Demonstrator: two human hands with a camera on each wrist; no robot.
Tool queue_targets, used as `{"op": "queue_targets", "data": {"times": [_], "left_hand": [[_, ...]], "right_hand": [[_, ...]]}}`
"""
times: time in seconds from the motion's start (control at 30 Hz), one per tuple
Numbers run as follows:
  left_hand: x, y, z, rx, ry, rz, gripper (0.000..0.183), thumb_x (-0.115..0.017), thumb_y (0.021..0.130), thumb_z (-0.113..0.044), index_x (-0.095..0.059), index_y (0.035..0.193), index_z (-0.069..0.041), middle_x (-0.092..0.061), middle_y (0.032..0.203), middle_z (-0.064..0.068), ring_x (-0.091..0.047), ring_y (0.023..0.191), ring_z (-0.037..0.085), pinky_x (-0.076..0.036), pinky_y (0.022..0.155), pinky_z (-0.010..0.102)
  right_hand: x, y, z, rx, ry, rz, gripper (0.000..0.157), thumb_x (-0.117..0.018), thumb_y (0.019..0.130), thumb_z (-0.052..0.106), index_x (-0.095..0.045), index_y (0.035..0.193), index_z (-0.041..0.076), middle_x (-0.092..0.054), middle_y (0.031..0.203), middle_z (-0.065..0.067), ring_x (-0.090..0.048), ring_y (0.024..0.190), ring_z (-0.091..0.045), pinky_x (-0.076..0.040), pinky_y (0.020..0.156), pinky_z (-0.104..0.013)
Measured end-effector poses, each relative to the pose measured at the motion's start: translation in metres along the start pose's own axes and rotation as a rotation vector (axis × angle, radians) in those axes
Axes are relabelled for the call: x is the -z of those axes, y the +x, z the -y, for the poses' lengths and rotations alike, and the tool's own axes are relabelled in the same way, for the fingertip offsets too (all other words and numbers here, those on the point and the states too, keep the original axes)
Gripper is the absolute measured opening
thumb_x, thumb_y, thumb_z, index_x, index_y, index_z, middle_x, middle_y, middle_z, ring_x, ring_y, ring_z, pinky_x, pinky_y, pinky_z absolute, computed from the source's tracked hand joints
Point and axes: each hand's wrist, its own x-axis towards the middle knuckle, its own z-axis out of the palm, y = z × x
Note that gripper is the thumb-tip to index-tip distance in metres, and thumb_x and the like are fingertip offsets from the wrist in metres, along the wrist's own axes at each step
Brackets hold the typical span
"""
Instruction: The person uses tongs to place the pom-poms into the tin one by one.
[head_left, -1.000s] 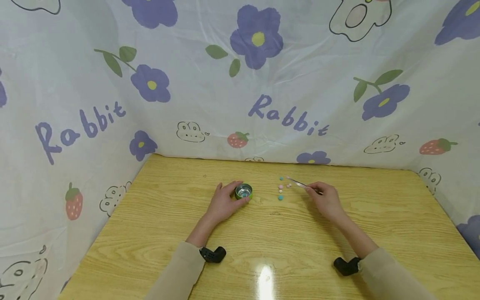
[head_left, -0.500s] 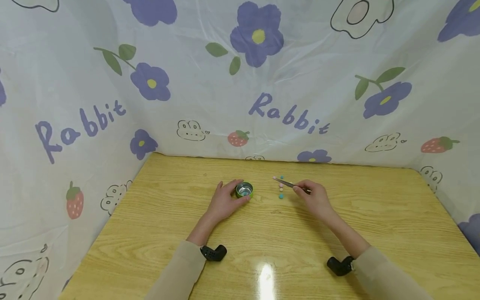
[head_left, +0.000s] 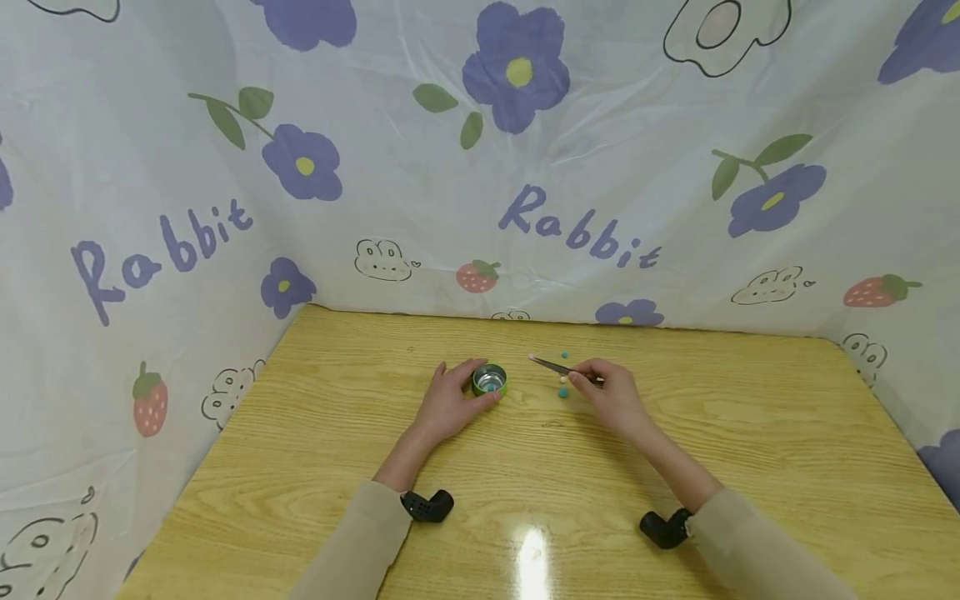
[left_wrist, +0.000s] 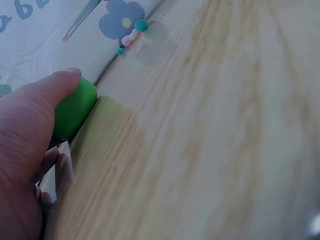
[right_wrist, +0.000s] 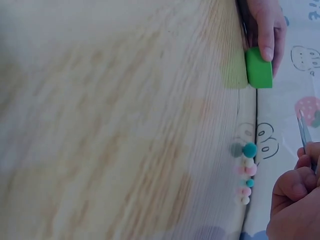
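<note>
My left hand (head_left: 450, 404) holds a small round green tin (left_wrist: 76, 115) on the table, thumb and fingers around its side. The tin is open at the top, with a shiny inside and something bluish at the bottom. Tweezers (head_left: 553, 366) are pinched in my right hand (head_left: 613, 402), pointing left toward the tin. A tiny pink ball (head_left: 532, 357) sits at their tips, raised above the table in the left wrist view. Beneath the tweezers are a larger teal ball (head_left: 563, 392), a smaller teal ball (head_left: 565, 355), and pink balls (right_wrist: 252, 170) and white ones, partly hidden in the head view.
The wooden table (head_left: 315, 517) reaches back to a white curtain (head_left: 420, 192) printed with flowers and rabbits, which also hangs at both sides. Black wrist cameras (head_left: 427, 506) sit on both forearms. A light glare shows near the table's front.
My right hand has moved left with the tweezers, carrying the pink ball from right of the row of balls to its left, closer to the tin. My left hand stays on the tin.
</note>
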Motion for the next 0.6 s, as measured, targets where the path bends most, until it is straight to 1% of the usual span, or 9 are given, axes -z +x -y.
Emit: {"op": "queue_targets", "data": {"times": [0.13, 0.3, 0.43, 0.6], "left_hand": [[0.0, 0.0, 0.0, 0.0, -0.001, -0.001, 0.061, -0.078, 0.093, -0.037, -0.059, 0.144, -0.009, -0.065, 0.137, 0.009, -0.059, 0.129, 0.03, -0.01, 0.125, 0.056], [0.0, 0.0, -0.001, -0.006, 0.001, -0.006, 0.061, -0.078, 0.093, -0.037, -0.059, 0.144, -0.009, -0.065, 0.137, 0.009, -0.059, 0.129, 0.03, -0.01, 0.125, 0.057], [0.0, 0.0, -0.001, -0.001, 0.003, -0.003, 0.062, -0.078, 0.093, -0.037, -0.059, 0.145, -0.009, -0.064, 0.138, 0.01, -0.058, 0.13, 0.03, -0.01, 0.125, 0.056], [0.001, -0.001, -0.001, 0.001, 0.002, -0.003, 0.062, -0.078, 0.093, -0.036, -0.058, 0.145, -0.009, -0.063, 0.139, 0.01, -0.058, 0.13, 0.03, -0.01, 0.125, 0.055]], "right_hand": [[-0.006, 0.0, 0.002, 0.022, 0.003, 0.019, 0.015, -0.066, 0.102, 0.01, -0.074, 0.107, -0.002, -0.067, 0.09, -0.008, -0.053, 0.079, -0.02, -0.048, 0.065, -0.028], [-0.013, 0.0, 0.005, 0.061, 0.009, 0.026, 0.015, -0.065, 0.102, 0.008, -0.073, 0.108, -0.004, -0.07, 0.094, -0.013, -0.063, 0.086, -0.023, -0.057, 0.075, -0.036], [-0.019, 0.001, 0.004, 0.086, 0.003, 0.022, 0.013, -0.066, 0.101, 0.007, -0.073, 0.106, -0.002, -0.071, 0.093, -0.013, -0.067, 0.085, -0.027, -0.06, 0.078, -0.041], [-0.027, 0.002, 0.001, 0.136, -0.02, 0.034, 0.013, -0.066, 0.101, 0.009, -0.073, 0.107, -0.001, -0.071, 0.094, -0.011, -0.069, 0.086, -0.026, -0.062, 0.082, -0.043]]}}
